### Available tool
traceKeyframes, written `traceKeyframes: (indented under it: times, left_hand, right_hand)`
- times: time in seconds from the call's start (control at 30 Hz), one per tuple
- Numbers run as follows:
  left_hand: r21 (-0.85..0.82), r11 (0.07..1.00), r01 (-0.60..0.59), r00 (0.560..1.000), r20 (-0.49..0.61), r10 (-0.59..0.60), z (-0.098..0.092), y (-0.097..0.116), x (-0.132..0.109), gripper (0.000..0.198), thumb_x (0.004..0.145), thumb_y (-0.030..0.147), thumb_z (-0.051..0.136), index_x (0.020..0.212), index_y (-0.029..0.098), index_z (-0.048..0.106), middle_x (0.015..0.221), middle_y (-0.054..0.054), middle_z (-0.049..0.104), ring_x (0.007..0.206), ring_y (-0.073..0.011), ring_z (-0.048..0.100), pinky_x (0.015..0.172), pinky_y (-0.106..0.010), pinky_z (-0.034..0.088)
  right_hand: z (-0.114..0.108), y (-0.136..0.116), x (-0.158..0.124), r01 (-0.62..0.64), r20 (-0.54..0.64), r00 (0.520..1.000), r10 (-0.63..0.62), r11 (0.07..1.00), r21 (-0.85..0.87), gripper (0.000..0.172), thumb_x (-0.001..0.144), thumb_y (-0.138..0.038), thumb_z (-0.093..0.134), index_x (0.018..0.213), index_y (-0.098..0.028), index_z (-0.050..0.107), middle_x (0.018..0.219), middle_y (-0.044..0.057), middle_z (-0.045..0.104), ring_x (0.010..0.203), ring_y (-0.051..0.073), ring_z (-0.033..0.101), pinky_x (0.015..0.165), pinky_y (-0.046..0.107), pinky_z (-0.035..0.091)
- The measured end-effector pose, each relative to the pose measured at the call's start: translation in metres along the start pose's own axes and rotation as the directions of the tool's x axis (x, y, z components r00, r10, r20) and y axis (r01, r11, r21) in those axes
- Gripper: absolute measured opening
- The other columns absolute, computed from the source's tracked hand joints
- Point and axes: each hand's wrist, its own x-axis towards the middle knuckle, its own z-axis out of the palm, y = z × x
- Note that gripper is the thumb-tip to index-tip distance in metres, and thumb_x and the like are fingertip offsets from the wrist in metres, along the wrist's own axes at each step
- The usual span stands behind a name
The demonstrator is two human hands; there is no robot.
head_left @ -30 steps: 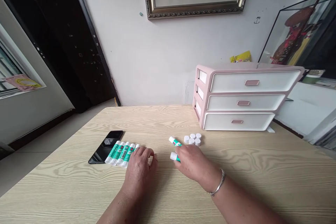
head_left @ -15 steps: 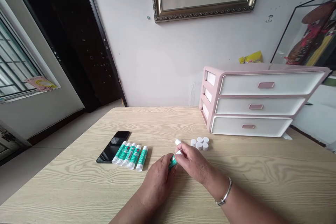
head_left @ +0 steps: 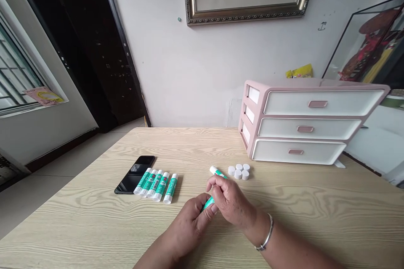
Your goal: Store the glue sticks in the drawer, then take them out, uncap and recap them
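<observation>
Near the table's middle, my left hand (head_left: 193, 217) is closed around a green-and-white glue stick (head_left: 208, 203) that points up and to the right. My right hand (head_left: 232, 199) curls its fingers closed over the upper end of this same stick, which they hide. Just behind my right knuckles lies another glue stick (head_left: 217, 171), partly covered by the hand. Several small white caps (head_left: 238, 172) stand in a cluster beyond my right hand. To the left, several glue sticks (head_left: 155, 184) lie side by side, one set slightly apart from the others.
A black phone (head_left: 134, 176) lies under or against the leftmost sticks. At the back right of the wooden table (head_left: 104, 227) stands a pink-and-white drawer unit (head_left: 311, 128), with a yellow packet (head_left: 299, 71) behind its top. A framed picture (head_left: 249, 14) hangs on the wall.
My right fingers have drawn in and curled over the stick's end, whose white tip showed before. More of the glue stick behind that hand is visible. My left thumb has shifted along the held stick.
</observation>
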Motion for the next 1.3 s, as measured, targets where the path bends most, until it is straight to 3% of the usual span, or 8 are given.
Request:
traceKeyframes:
  times: [0.13,0.33,0.43,0.57,0.7,0.87,1.03,1.3]
  left_hand:
    - [-0.365,0.908,0.207,0.977,0.133,-0.169,0.006,-0.005,-0.006,0.046,0.089,0.066,0.054,0.087,0.021,0.050,0.053,0.011,0.037,0.041,-0.0054,0.023,0.040,-0.019,0.026]
    - [-0.536,0.801,0.266,0.954,0.266,-0.139,0.013,-0.014,-0.020,0.053,0.083,0.073,0.057,0.088,0.021,0.052,0.048,0.012,0.034,0.038,-0.0051,0.020,0.038,-0.019,0.021]
    - [-0.377,0.898,0.227,0.968,0.191,-0.165,0.010,-0.015,-0.030,0.058,0.085,0.076,0.050,0.087,0.019,0.055,0.049,0.009,0.036,0.042,-0.0069,0.028,0.043,-0.021,0.023]
    - [0.244,0.953,0.179,0.959,-0.260,-0.114,-0.003,-0.011,-0.027,0.043,0.095,0.061,0.044,0.093,0.021,0.060,0.072,0.000,0.059,0.066,-0.0144,0.054,0.061,-0.025,0.039]
    - [0.731,0.596,0.334,0.899,-0.437,0.032,-0.020,-0.005,-0.008,0.029,0.099,0.037,0.041,0.096,0.019,0.064,0.094,-0.009,0.070,0.089,-0.0253,0.065,0.077,-0.034,0.045]
    - [0.878,0.261,0.402,0.882,-0.448,0.148,-0.034,-0.006,0.007,0.032,0.098,0.031,0.043,0.099,0.013,0.070,0.106,-0.018,0.071,0.104,-0.0320,0.065,0.093,-0.043,0.046]
    - [0.881,0.135,0.454,0.875,-0.469,0.121,-0.045,-0.024,0.011,0.035,0.095,0.032,0.047,0.107,0.009,0.071,0.108,-0.018,0.072,0.105,-0.0348,0.065,0.092,-0.044,0.048]
    - [0.867,0.119,0.484,0.844,-0.499,0.200,-0.054,-0.044,0.013,0.039,0.097,0.031,0.044,0.119,0.007,0.065,0.112,-0.018,0.071,0.106,-0.0321,0.065,0.090,-0.040,0.048]
  right_hand:
    - [0.002,-0.008,-0.006,0.033,0.089,0.995,-0.040,0.996,0.080,0.017,0.091,-0.019,0.042,0.084,-0.022,0.058,0.057,-0.006,0.055,0.048,0.011,0.054,0.048,0.021,0.041]
    - [-0.022,0.000,0.000,0.026,0.072,0.997,-0.029,0.999,0.045,0.020,0.090,-0.026,0.041,0.079,-0.023,0.058,0.058,-0.003,0.057,0.052,0.012,0.055,0.051,0.022,0.043]
    - [-0.054,0.009,0.013,-0.023,-0.298,0.954,0.017,1.000,-0.016,0.020,0.088,-0.028,0.038,0.076,-0.023,0.054,0.059,-0.001,0.052,0.057,0.015,0.052,0.054,0.024,0.042]
    - [-0.074,0.015,0.023,-0.080,-0.557,0.831,0.015,0.992,-0.093,0.022,0.086,-0.028,0.037,0.077,-0.023,0.056,0.056,-0.003,0.044,0.053,0.015,0.045,0.052,0.025,0.036]
    - [-0.075,0.016,0.024,-0.145,-0.474,0.878,-0.056,0.914,-0.378,0.027,0.091,-0.028,0.037,0.088,-0.022,0.063,0.060,-0.001,0.057,0.059,0.017,0.053,0.060,0.026,0.038]
    - [-0.099,0.014,0.028,-0.432,-0.484,0.864,0.137,0.695,-0.575,0.030,0.096,-0.028,0.037,0.102,-0.022,0.066,0.085,0.006,0.073,0.080,0.022,0.066,0.068,0.028,0.038]
    - [-0.125,0.025,0.027,-0.584,-0.459,0.811,0.363,0.552,-0.595,0.031,0.097,-0.029,0.038,0.107,-0.017,0.066,0.103,0.015,0.074,0.093,0.027,0.068,0.071,0.031,0.040]
    - [-0.130,0.053,0.021,-0.556,-0.346,0.828,0.440,0.572,-0.603,0.034,0.086,-0.019,0.056,0.118,-0.016,0.065,0.109,0.013,0.073,0.095,0.022,0.067,0.071,0.027,0.041]
